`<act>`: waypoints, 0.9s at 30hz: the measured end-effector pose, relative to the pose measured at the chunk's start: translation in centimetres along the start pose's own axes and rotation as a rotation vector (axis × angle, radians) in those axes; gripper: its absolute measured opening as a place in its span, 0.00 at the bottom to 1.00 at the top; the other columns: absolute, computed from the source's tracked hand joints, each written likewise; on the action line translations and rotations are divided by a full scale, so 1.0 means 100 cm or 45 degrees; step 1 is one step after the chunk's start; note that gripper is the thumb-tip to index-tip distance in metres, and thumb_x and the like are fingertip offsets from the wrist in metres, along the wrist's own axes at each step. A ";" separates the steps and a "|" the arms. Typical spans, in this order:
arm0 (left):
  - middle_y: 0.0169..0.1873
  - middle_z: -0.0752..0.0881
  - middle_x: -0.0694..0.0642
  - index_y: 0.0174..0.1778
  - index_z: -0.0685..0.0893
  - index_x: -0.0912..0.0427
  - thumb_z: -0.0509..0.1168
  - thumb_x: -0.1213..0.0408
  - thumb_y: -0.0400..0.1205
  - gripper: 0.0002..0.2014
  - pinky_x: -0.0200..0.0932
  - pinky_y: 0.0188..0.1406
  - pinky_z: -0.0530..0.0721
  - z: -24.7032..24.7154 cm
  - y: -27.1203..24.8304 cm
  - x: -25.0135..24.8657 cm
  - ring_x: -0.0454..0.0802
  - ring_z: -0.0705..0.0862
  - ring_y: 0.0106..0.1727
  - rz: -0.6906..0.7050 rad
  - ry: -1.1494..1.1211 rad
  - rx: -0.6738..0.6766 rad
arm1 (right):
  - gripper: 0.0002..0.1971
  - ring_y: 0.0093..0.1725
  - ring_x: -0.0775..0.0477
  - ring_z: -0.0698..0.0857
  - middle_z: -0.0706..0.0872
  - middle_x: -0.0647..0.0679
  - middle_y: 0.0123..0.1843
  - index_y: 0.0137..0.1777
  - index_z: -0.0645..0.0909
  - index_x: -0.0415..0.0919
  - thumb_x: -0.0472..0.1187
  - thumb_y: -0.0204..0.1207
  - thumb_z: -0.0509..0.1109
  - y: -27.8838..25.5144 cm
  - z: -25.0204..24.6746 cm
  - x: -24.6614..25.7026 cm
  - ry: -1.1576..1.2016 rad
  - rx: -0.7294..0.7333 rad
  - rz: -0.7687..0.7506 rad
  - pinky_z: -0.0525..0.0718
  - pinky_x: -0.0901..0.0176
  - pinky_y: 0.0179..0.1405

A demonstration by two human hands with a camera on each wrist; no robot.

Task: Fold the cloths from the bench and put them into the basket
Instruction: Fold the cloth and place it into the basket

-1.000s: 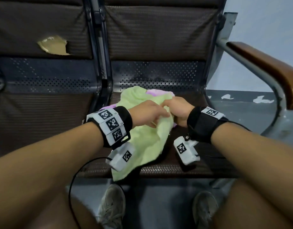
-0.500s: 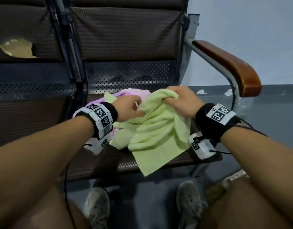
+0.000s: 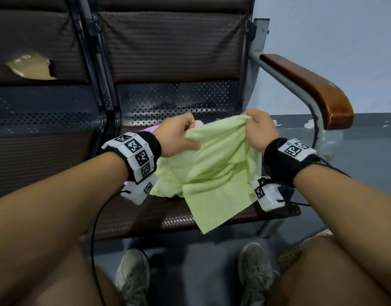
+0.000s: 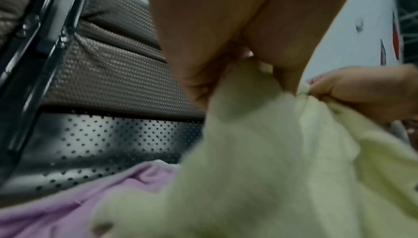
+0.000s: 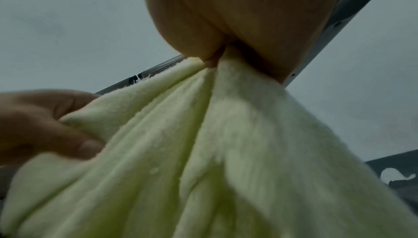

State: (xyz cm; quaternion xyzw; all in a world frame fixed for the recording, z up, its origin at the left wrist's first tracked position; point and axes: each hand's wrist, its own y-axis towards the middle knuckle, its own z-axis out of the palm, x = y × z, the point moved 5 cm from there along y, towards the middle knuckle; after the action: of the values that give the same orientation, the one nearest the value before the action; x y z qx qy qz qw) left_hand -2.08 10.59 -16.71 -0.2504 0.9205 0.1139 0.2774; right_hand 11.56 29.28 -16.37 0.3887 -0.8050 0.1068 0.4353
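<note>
Left hand: the left hand [image 3: 175,136] sits left of centre in the head view, thumb and fingers pinching a bunched edge of the green cloth [image 3: 214,173]; the left wrist view shows the fabric gathered between thumb and fingers [image 4: 199,74].
Right hand: the right hand [image 3: 257,129] sits just right of centre, fingers curled and pinching the cloth's upper corner; in the right wrist view the fabric fans downward from that pinch [image 5: 217,57].
Green cloth: lifted at its top edge between the two hands, creased and unfolded, the rest draping down over the seat, with one corner hanging past the seat's front edge toward lower centre of the frame.
Pink cloth: a pink cloth [image 3: 149,130] lies on the seat behind and under the green one, mostly covered; it fills the lower left of the left wrist view [image 4: 74,197].
Bench: the bench [image 3: 168,62] fills the upper half of the frame, dark woven pads over perforated metal, with a torn patch [image 3: 30,67] at upper left.
Armrest: a brown armrest [image 3: 311,89] on a grey frame stands at the right.
Shoes: two pale shoes [image 3: 132,277] rest on the floor at the bottom.
Basket: I cannot make one out for certain.
</note>
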 end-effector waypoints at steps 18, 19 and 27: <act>0.30 0.79 0.45 0.31 0.69 0.46 0.72 0.62 0.74 0.16 0.47 0.33 0.75 -0.004 -0.006 -0.011 0.52 0.80 0.39 0.153 0.154 -0.132 | 0.15 0.34 0.58 0.79 0.83 0.57 0.35 0.42 0.81 0.45 0.53 0.70 0.81 -0.021 0.047 0.022 -0.182 0.486 -0.217 0.72 0.66 0.34; 0.31 0.80 0.46 0.31 0.70 0.47 0.72 0.62 0.74 0.15 0.48 0.34 0.76 -0.005 -0.006 -0.009 0.53 0.81 0.40 0.135 0.192 -0.143 | 0.15 0.32 0.59 0.77 0.81 0.58 0.33 0.40 0.80 0.47 0.54 0.70 0.81 -0.021 0.046 0.020 -0.199 0.490 -0.214 0.71 0.67 0.32; 0.31 0.82 0.45 0.32 0.79 0.47 0.68 0.43 0.78 0.14 0.42 0.29 0.71 -0.007 0.000 0.009 0.51 0.83 0.37 -0.069 0.446 -0.101 | 0.07 0.45 0.46 0.85 0.89 0.52 0.41 0.48 0.88 0.51 0.44 0.82 0.67 -0.006 0.017 0.010 -0.441 0.154 -0.226 0.79 0.54 0.44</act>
State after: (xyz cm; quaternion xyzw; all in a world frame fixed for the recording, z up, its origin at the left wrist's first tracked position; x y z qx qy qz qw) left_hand -3.00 9.96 -16.65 -0.3020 0.9424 0.0972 0.1059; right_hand 10.62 27.46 -16.67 0.4963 -0.8224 0.0478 0.2740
